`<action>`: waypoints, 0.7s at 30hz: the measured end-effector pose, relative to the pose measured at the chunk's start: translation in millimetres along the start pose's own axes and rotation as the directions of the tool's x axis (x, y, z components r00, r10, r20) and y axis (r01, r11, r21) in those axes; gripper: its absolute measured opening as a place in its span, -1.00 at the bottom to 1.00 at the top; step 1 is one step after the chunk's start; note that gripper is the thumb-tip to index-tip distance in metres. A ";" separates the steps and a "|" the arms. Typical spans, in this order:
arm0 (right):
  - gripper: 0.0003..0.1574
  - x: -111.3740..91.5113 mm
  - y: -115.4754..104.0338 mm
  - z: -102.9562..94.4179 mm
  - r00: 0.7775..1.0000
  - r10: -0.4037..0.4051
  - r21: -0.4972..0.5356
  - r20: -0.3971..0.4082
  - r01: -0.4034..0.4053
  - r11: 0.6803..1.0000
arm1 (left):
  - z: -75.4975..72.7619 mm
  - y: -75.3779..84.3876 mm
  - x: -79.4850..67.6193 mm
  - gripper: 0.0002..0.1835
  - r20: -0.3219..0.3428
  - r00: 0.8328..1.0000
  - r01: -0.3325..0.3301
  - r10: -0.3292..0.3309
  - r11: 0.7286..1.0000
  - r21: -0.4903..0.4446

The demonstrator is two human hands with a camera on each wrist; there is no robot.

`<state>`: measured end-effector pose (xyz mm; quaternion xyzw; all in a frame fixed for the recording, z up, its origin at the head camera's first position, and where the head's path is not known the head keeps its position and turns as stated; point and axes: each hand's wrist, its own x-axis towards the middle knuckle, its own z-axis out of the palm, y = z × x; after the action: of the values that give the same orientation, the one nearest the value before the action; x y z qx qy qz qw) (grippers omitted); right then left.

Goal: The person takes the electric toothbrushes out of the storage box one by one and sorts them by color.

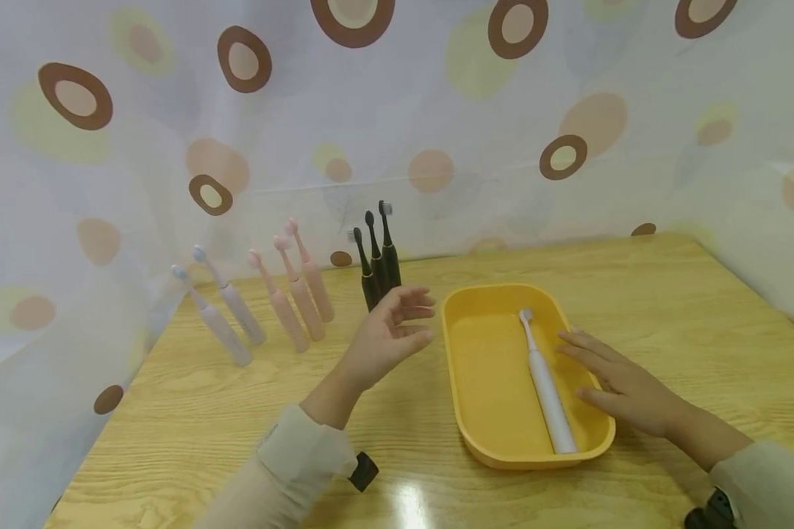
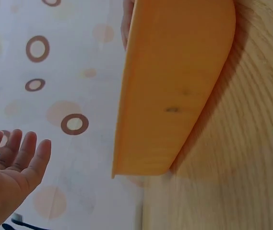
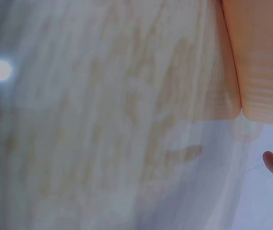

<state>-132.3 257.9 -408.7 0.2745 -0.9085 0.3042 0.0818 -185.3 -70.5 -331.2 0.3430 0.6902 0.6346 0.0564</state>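
Observation:
A yellow tray (image 1: 490, 382) stands on the table, and one white electric toothbrush (image 1: 551, 397) lies lengthwise in its right half. My left hand (image 1: 387, 338) hovers left of the tray with relaxed fingers and holds nothing. In the left wrist view that hand (image 2: 11, 177) is apart from the tray's side (image 2: 174, 96). At the tray's right rim is my right hand (image 1: 628, 386), fingers extended over the edge; whether it touches the rim I cannot tell. Behind my left hand stand black electric toothbrushes (image 1: 389, 261), their lower parts partly hidden by it.
Pink electric toothbrushes (image 1: 301, 305) stand upright on the wooden table (image 1: 172, 441), left of the black ones. Two white toothbrushes with bluish heads (image 1: 218, 330) stand farther left. A patterned curtain (image 1: 397, 110) hangs behind the table's back edge.

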 end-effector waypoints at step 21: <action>-0.29 0.6 -6.0 -1.8 1.000 -0.004 -0.001 0.000 0.004 1.000 | 55.0 -30.8 26.0 -0.50 0.146 0.970 0.213 -0.195 0.969 -0.125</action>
<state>-129.6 254.7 -404.0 0.2763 -0.9081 0.3037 0.0826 -189.2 -9.0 -360.4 0.3066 0.6704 0.6481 0.1911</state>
